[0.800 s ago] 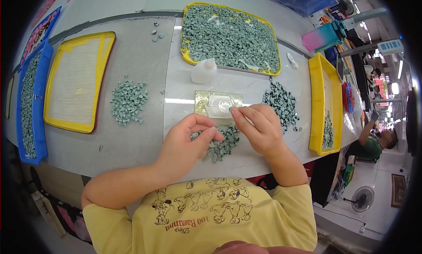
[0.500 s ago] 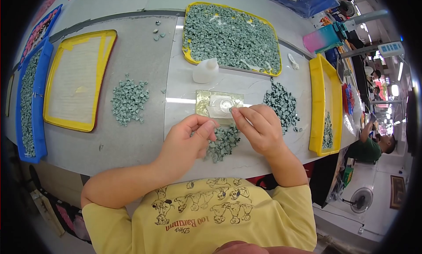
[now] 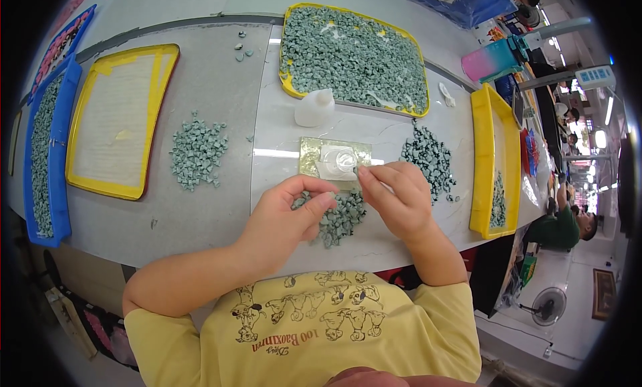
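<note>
My right hand [image 3: 400,198] is closed in a pinch on a small green piece at its fingertips, just off the right edge of a square yellowish plate [image 3: 309,165]. On that plate sits a clear round dish [image 3: 344,161] over white material. My left hand [image 3: 284,213] is curled, thumb and forefinger drawn together; whatever lies between them is too small to make out. Between and below both hands spreads a pile of grey-green angular pieces [image 3: 342,220], partly hidden by the left fingers. A white squeeze bottle [image 3: 313,109] stands behind the plate.
Beyond the bottle lies a yellow-rimmed tray [image 3: 286,86] full of green pieces. Loose piles flank the plate at left [image 3: 198,153] and right [image 3: 428,161]. Farther out are a paper-lined yellow frame tray [image 3: 144,176], a blue bin [image 3: 60,220] and a yellow bin [image 3: 478,200].
My right hand has shifted slightly right and nearer to me, with its fingertips drawing away from the dish. My left thumb and forefinger have moved a little right.
</note>
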`<state>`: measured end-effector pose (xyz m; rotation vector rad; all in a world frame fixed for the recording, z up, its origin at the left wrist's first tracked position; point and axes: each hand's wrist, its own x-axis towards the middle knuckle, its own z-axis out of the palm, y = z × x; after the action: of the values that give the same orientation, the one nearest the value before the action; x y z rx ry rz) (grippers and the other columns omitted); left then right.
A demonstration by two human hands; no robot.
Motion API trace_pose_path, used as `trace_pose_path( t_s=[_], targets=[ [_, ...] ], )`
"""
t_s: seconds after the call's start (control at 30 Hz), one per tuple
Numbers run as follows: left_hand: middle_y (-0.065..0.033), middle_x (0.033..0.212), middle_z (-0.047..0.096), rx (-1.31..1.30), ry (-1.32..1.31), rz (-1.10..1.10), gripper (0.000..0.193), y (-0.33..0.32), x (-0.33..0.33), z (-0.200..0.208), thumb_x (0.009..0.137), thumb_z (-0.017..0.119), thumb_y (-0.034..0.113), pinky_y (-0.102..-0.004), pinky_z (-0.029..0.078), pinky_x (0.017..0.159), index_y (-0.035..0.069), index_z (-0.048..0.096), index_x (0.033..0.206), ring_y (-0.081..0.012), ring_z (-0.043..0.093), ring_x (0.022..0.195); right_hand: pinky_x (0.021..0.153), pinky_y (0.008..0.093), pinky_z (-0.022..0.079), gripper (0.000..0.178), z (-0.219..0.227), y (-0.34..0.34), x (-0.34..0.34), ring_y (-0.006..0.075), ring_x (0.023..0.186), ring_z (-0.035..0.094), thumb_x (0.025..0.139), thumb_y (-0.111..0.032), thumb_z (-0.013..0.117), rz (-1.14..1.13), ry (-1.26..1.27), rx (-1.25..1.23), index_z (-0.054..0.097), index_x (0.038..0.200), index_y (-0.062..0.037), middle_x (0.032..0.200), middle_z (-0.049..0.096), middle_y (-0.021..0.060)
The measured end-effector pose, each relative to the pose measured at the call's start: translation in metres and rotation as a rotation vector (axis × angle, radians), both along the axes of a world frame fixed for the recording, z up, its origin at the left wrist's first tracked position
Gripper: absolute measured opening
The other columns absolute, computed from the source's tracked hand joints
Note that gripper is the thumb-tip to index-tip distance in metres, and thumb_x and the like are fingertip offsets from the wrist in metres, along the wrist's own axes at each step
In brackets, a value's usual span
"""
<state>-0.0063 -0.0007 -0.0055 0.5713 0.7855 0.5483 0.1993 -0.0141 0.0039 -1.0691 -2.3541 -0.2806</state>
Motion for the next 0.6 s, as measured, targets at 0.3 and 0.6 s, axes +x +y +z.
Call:
trace_pose_path(
  t_s=[0.3,0.6],
  targets=[
    [0.0021,0.065,0.041,-0.076,-0.045,-0.050,0.025,0.001,-0.005,0.003,0.094,0.043,0.027,-0.0206,0.024,0.043,0.007,0.046,0.079,-0.0063,0.028,0.050,0.056,0.0214,0.041,0.016,-0.005,-0.014,-0.018,0.0143,0.067,0.054,0.069,0.008,0.065,-0.092,0.939,-0.710,0.063,0.083,0.0014,0.079,0.058,0.0090],
    [0.0039,0.056,0.028,-0.104,-0.053,-0.139,0.033,-0.001,-0.005,0.006,0.094,0.040,0.033,-0.0226,0.019,0.041,0.010,0.040,0.070,-0.0069,0.024,0.046,0.055,0.0268,0.041,0.022,-0.002,-0.015,-0.028,0.0173,0.065,0.053,0.066,0.008,0.067,0.094,0.632,-0.387,0.062,0.086,0.0014,0.078,0.057,0.0082]
  ],
)
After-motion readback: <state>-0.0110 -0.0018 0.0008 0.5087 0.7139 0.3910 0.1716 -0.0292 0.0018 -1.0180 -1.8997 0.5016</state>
